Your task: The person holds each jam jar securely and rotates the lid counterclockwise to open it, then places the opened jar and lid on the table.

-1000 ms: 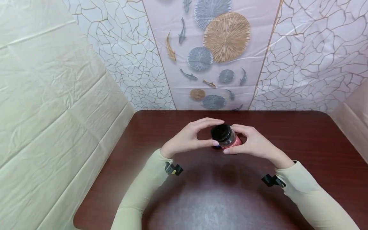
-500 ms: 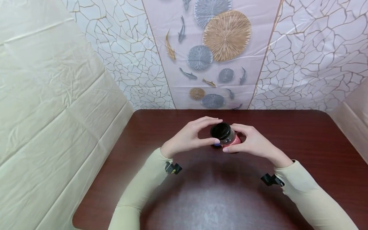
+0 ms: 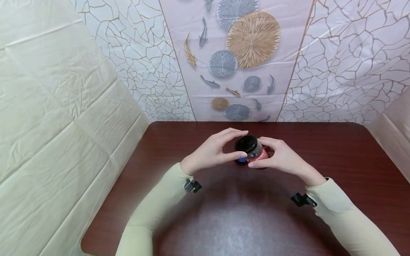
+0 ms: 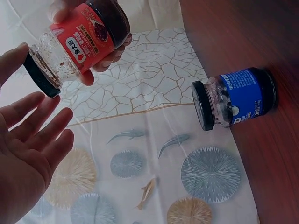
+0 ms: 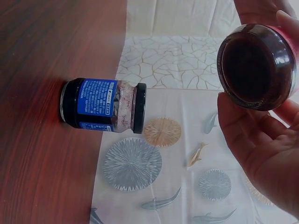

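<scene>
In the head view my right hand [image 3: 283, 156] holds a glass jar with a red label [image 3: 262, 155] around its body, tilted with its black lid [image 3: 246, 143] toward the left. My left hand [image 3: 214, 151] grips that lid between thumb and fingertips; the other fingers spread free in the left wrist view. Clear glass with dark residue shows below the lid [image 4: 41, 77] there. The right wrist view faces the jar's dark base [image 5: 252, 65]. A second jar with a blue label [image 4: 245, 94] and black lid stands upright on the table, mostly hidden under the held jar from above.
The dark red-brown table [image 3: 237, 227] has rounded corners. A patterned cloth backdrop [image 3: 237, 64] rises behind its far edge, and a pale cloth wall [image 3: 73, 124] flanks the left. Small black cameras sit on both wrists.
My left thumb has shifted slightly up and rightward along the lid. More of the blue label shows beneath it. The right hand keeps its hold on the red-labelled jar, nearly still.
</scene>
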